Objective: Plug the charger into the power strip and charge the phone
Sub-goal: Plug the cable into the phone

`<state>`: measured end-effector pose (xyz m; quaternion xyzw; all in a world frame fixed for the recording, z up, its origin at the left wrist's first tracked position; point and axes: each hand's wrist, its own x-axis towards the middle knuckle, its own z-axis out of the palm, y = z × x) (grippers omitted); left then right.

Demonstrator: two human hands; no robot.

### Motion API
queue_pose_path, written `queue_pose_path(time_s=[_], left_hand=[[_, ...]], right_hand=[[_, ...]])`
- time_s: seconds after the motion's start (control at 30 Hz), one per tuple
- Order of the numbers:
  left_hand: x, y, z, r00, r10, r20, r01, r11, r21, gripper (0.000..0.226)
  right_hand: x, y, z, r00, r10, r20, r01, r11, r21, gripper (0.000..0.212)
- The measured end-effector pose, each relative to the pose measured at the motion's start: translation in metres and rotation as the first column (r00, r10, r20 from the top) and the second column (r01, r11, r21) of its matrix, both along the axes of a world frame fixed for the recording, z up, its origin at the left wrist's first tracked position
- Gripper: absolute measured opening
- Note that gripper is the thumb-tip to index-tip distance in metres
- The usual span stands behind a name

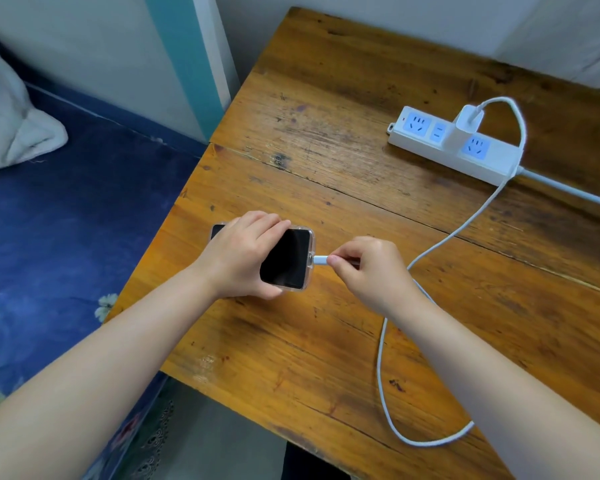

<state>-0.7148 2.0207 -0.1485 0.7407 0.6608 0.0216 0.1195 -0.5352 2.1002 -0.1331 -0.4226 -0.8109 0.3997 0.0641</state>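
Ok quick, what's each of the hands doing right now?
Left hand: closed over the phone, holding it flat on the table.
Right hand: closed, pinching the cable plug at the phone's end.

White charger (466, 128) sits in power strip (454, 145); its cable (465, 223) meets the dark phone (286, 259).

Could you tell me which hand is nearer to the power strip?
Right. The right hand pinches the cable plug below the power strip; the left hand holds the phone, farther left.
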Motion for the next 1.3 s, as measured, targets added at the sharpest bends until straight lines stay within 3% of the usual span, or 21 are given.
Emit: queue_pose_path(time_s=[0.3, 0.73, 1.3], left_hand=[[0.006, -0.001, 0.003, 1.000, 0.002, -0.006, -0.002, 1.000, -0.004, 0.087], [0.013, -0.003, 0.003, 0.993, -0.067, -0.100, 0.062, 0.997, -0.053, 0.086], [-0.008, 0.039, -0.023, 0.958, -0.141, -0.251, 0.082, 0.969, -0.234, 0.095]], right_hand=[[-0.001, -0.009, -0.001, 0.996, -0.088, -0.027, 0.088, 0.996, -0.024, 0.017], [0.005, -0.019, -0.016, 0.998, -0.052, -0.047, 0.049, 0.997, -0.053, 0.015], [0.012, 0.002, -0.048, 0.995, 0.034, 0.098, -0.038, 0.998, 0.043, 0.022]])
